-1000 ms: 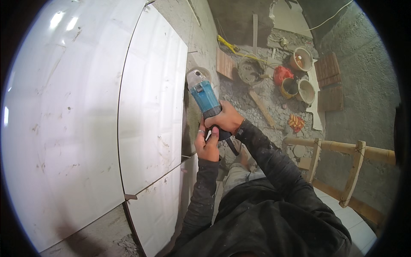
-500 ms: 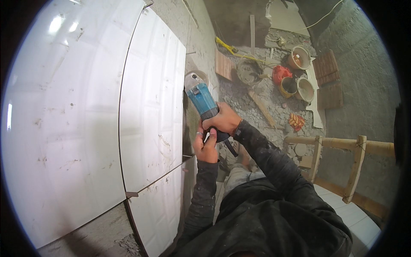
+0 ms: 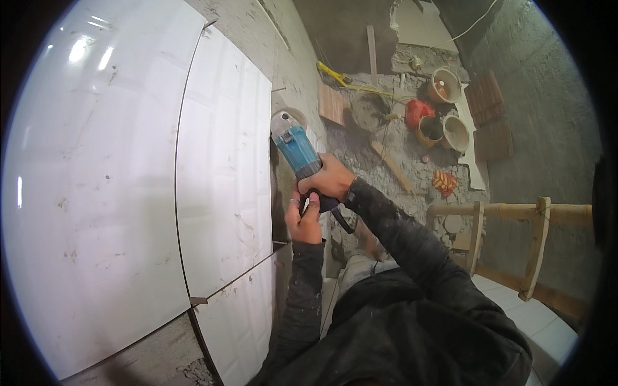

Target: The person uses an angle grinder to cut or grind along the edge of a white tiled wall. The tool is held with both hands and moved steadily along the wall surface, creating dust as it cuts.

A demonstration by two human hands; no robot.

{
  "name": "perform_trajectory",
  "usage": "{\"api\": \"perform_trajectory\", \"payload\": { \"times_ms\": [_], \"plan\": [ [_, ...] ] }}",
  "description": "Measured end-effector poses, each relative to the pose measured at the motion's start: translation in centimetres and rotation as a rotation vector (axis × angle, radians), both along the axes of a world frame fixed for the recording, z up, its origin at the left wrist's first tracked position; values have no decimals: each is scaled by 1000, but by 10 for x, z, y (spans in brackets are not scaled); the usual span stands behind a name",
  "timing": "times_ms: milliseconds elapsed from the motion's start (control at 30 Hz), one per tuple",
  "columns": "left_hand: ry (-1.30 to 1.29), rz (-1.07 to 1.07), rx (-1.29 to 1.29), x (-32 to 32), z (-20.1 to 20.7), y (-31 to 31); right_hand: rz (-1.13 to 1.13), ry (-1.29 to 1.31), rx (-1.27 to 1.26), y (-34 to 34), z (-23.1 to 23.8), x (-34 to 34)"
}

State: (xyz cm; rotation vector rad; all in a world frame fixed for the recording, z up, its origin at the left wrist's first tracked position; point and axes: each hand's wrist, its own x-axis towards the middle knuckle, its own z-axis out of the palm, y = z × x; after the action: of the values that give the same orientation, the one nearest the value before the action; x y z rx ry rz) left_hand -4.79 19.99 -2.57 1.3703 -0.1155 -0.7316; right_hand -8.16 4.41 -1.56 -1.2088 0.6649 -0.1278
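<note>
An angle grinder with a blue body and grey metal head is held in both hands. My right hand wraps around its dark rear part of the body. Below it, my left hand is closed on the black back end of the tool. The grinder's head and pale round guard sit at the right edge of a white glossy wall tile, against the bare grey wall. Whether the disc touches the tile edge cannot be made out. A black cord hangs from the tool's rear.
Large white tiles cover the wall at left, with a brown spacer wedge at a joint. Rubble, several buckets, a red bag, a wooden plank and a yellow tool lie on the floor. A wooden ladder stands at right.
The view has shifted slightly, so the whole scene sits a little further left. Both hands keep their hold on the grinder, which stays at the tile's edge.
</note>
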Motion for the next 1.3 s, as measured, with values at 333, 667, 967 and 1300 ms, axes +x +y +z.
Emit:
{"api": "perform_trajectory", "payload": {
  "times_ms": [333,667,967,1300],
  "plan": [
    [12,-7,50,-6,5,9,22,27,24,7,-5,-4],
    [-48,-8,94,-17,11,16,24,13,29,14,-12,-11],
    [-63,-12,107,-30,14,27,57,-9,14,26,-15,-22],
    [-52,8,87,-43,17,42,69,-67,114,45,-13,-32]
  ]
}}
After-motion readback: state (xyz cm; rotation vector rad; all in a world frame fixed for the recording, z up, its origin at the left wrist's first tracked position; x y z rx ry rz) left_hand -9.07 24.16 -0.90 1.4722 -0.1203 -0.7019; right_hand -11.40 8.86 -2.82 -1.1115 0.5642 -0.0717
